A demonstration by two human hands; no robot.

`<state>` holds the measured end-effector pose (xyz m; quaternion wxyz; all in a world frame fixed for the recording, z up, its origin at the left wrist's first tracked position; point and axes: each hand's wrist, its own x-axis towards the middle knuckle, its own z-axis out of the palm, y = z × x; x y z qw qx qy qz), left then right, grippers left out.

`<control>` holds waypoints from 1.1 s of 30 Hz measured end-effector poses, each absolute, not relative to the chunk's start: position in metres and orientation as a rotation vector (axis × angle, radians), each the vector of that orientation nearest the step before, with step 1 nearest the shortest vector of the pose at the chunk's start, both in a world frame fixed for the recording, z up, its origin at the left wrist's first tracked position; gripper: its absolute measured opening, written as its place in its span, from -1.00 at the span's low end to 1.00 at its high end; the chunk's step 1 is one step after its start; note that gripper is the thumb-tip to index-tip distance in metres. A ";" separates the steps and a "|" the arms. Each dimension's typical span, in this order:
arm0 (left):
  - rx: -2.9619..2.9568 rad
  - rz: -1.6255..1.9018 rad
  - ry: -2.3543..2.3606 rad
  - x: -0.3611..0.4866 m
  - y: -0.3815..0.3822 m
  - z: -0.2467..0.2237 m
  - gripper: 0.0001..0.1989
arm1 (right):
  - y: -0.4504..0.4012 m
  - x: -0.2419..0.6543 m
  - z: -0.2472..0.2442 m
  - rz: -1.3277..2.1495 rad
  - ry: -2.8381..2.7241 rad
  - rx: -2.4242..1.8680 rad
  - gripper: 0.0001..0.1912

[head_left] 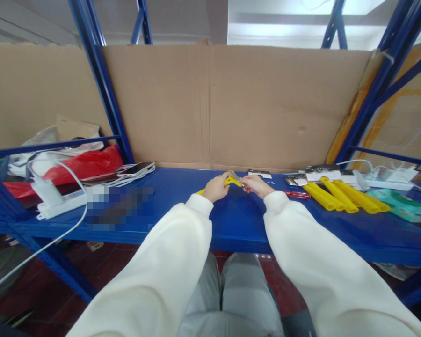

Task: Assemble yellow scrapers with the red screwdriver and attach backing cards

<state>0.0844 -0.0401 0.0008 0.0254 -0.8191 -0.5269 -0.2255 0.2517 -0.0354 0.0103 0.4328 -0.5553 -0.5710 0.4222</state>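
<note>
In the head view, both hands meet above the middle of a blue shelf. My left hand is closed around a yellow-handled tool with a grey metal part at its head. The handle's yellow end sticks out to the left below that hand. My right hand is pinched at the tool's right end; a small dark or metallic piece shows at its fingertips, too small to name. Behind the right hand lies a black-and-white packet. Red-handled items lie to its right.
Several yellow tubes lie at right, before small boxes and a teal packet. At left are a phone, a white power strip with cables, and a red bag. Cardboard stands behind; blue posts flank the shelf.
</note>
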 end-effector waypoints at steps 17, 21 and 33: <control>-2.548 -0.561 -1.504 0.085 -0.043 0.004 -0.53 | -0.036 0.252 0.010 1.218 -1.377 -1.334 -0.72; -2.541 -0.600 -1.515 0.085 -0.042 0.005 -0.52 | -0.038 0.249 0.012 1.192 -1.322 -1.349 -0.71; -2.536 -0.526 -1.510 0.083 -0.039 0.000 -0.51 | -0.038 0.252 0.010 1.202 -1.426 -1.345 -0.72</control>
